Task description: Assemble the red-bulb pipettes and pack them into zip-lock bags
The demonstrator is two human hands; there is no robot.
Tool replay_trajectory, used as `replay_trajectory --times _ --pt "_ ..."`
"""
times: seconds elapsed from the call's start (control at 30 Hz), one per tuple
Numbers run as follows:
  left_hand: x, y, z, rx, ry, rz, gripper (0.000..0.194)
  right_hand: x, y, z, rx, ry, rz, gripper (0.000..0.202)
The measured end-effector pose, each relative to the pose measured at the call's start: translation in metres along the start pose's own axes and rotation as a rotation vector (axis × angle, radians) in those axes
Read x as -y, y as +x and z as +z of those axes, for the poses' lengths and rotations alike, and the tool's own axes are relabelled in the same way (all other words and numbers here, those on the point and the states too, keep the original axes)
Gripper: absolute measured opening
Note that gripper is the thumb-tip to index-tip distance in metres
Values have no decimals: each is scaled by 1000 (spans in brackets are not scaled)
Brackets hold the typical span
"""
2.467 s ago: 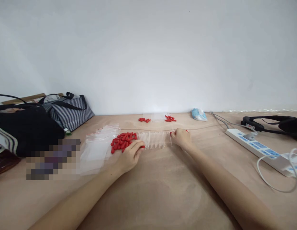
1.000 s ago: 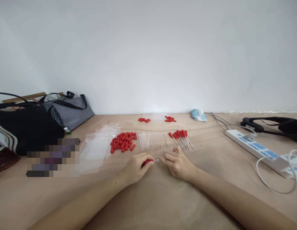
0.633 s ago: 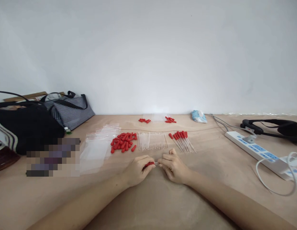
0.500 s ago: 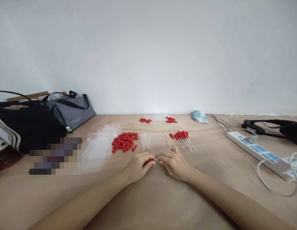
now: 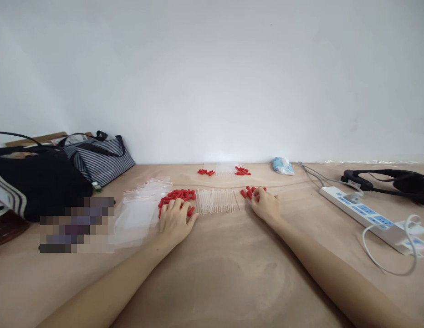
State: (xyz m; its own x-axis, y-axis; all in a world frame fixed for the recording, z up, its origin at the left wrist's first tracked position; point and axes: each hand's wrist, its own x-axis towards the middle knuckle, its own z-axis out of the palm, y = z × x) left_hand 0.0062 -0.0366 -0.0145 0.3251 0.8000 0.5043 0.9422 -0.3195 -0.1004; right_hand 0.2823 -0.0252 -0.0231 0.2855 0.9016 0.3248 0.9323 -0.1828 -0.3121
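My left hand [image 5: 176,219] lies palm down on the near side of a pile of red rubber bulbs [image 5: 179,195], its fingers spread and the thumb pointing right. At the right, my right hand [image 5: 267,206] is curled over a group of red-topped droppers [image 5: 248,191], with its thumb and fingers pinched on one of them. Their clear tubes are mostly hidden under this hand. Between both hands a row of thin clear dropper tubes [image 5: 217,201] lies side by side on the table.
Clear zip bags [image 5: 138,218] lie left of the bulbs. Farther back are small red bulbs [image 5: 206,172], more tubes and a blue mask [image 5: 283,166]. A white power strip [image 5: 365,214] with cables and a black headset [image 5: 385,180] sit right; bags [image 5: 105,157] stand left.
My hands have parted from the middle, where they held a red bulb and a tube together. The left moved to the bulb pile, the right to the dropper group.
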Motion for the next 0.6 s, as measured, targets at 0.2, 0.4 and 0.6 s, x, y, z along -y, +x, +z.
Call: replay_trajectory --times 0.2,0.4,0.6 --pt "4 0 -2 -6 104 49 25 3 -2 1 22 -55 -58 17" --pt "2 1 -2 -53 32 67 15 20 -1 3 -3 -63 -138 25" --pt "-18 -10 -8 13 -399 201 7 46 7 13 128 -180 -74 29"
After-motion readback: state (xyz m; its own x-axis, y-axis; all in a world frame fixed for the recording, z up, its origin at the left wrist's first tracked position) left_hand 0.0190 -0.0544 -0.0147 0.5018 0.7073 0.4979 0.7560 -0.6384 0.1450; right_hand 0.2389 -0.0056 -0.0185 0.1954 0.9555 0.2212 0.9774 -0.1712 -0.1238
